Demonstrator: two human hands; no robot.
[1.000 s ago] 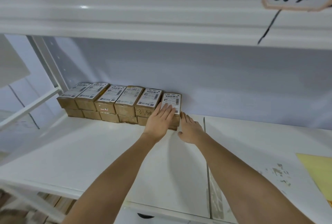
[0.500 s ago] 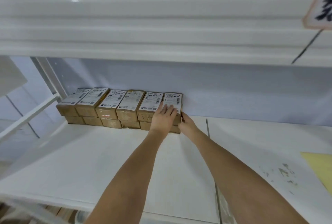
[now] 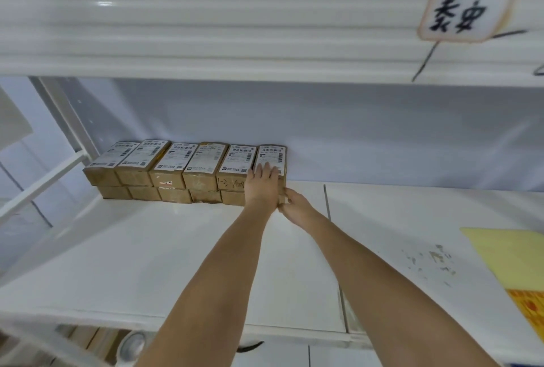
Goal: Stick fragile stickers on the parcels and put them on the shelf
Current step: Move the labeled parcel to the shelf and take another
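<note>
Several brown parcels with white shipping labels stand in two stacked rows at the back of the white shelf (image 3: 147, 249). The rightmost top parcel (image 3: 273, 153) lies under my left hand (image 3: 263, 184), whose straight fingers rest flat on its label and front edge. My right hand (image 3: 295, 204) touches the right end of the stack low down; its fingertips are hidden against the lower parcel. One parcel further left shows a small red and white sticker (image 3: 167, 183) on its front face.
A yellow sheet (image 3: 512, 254) with an orange printed patch lies at the shelf's right edge. The upper shelf beam carries a handwritten sign (image 3: 462, 11). A white upright post (image 3: 69, 119) stands left. Scuffed paint marks the shelf on the right.
Both arms have reached further back. The rightmost top parcel has slid against the wall in line with the row, with my left hand flat on it and my right at its side.
</note>
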